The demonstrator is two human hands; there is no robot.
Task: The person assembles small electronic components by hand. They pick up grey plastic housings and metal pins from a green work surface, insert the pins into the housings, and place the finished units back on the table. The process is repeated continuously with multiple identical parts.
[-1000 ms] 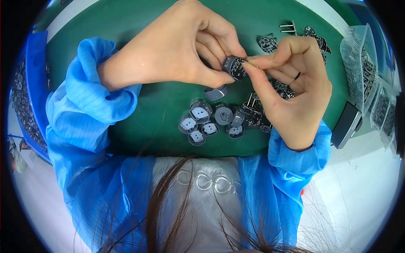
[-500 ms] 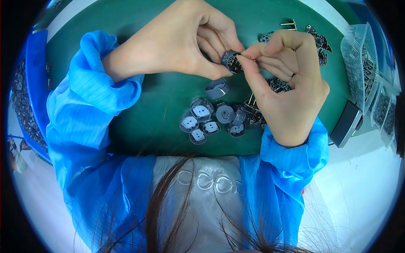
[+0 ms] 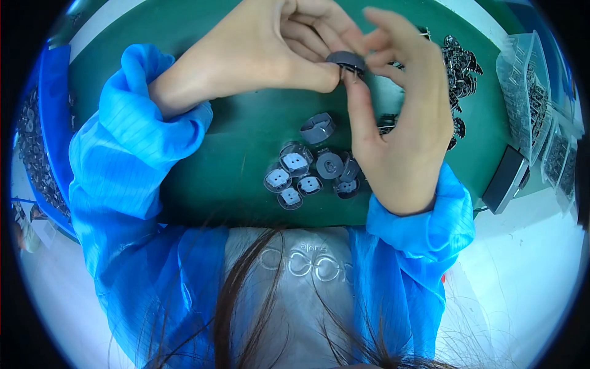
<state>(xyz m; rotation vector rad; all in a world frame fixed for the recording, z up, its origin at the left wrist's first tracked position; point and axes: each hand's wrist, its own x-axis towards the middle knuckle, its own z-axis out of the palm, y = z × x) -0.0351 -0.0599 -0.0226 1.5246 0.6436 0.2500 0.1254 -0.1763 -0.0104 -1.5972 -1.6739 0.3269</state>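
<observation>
Between my hands, above the green table, is a dark grey round plug housing (image 3: 348, 59) with thin metal pins showing at its lower side. My left hand (image 3: 264, 55) pinches its left side between thumb and fingers. My right hand (image 3: 402, 117) has its thumb pressed at the pins from below, while its fingers, partly smeared by motion, curve around the housing's right side. Nearer to me lies a loose dark grey ring-shaped housing (image 3: 317, 128). Just below it sits a cluster of several similar grey housings (image 3: 295, 162), most showing pale two-holed faces.
A pile of small black and metal parts (image 3: 458, 67) lies at the right, partly behind my right hand. Clear plastic bins (image 3: 522, 80) of parts stand at the right edge, beside a small dark flat device (image 3: 505, 179). A blue bin (image 3: 54, 123) of dark parts borders the left.
The held housing has moved slightly up and tilted, so its pins now point down. My right hand has rolled, with its fingers rising and its thumb coming under the housing.
</observation>
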